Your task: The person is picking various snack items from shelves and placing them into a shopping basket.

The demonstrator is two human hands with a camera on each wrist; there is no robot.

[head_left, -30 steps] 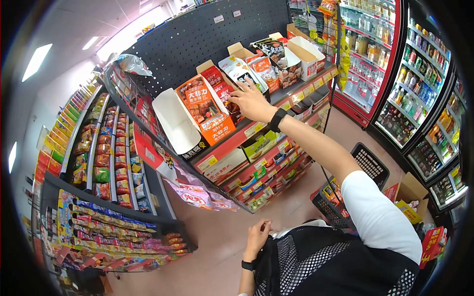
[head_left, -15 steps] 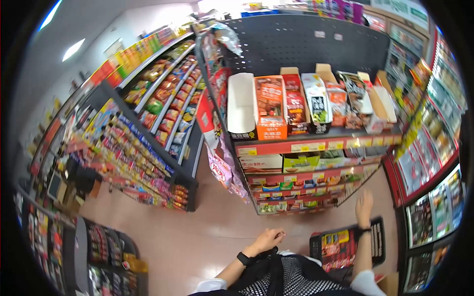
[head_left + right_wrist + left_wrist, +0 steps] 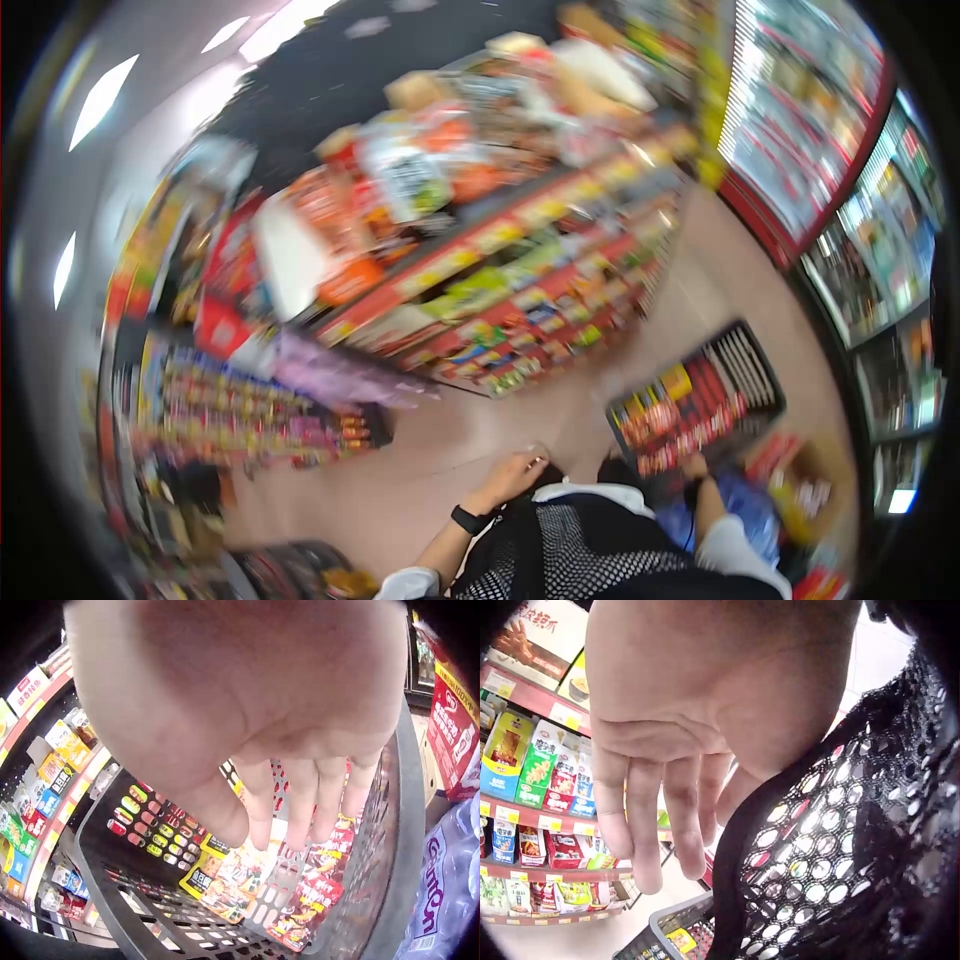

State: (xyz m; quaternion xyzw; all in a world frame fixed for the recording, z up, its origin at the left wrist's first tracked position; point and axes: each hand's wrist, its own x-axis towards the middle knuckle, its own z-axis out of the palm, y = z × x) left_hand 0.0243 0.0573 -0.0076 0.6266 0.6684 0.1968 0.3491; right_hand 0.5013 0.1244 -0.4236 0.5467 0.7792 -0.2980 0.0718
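Note:
In the right wrist view the right hand [image 3: 247, 712] is over the black basket [image 3: 406, 825], its fingers hanging loosely down and gripping nothing. Under it lie red snack packets [image 3: 306, 904] and a yellow-and-white packet [image 3: 221, 883]. The head view, blurred, has that hand [image 3: 697, 468] at the near edge of the basket [image 3: 748, 375]. The left hand [image 3: 515, 473] is at the front of the person's body, away from the shelf. Seen from the left wrist, this hand [image 3: 697, 735] hangs with relaxed fingers beside black mesh clothing [image 3: 802, 840], holding nothing.
A shelf unit [image 3: 500, 250] with opened boxes and packets on top stands ahead. Glass-door coolers [image 3: 800, 110] line the right. Wrapped bottles [image 3: 442, 885] and a red carton [image 3: 454, 739] are beside the basket. A snack rack [image 3: 250, 405] stands at the left.
The right hand has left the packets on the top shelf and come down to the basket. The left hand stays near the body. The head view has swung left and back right.

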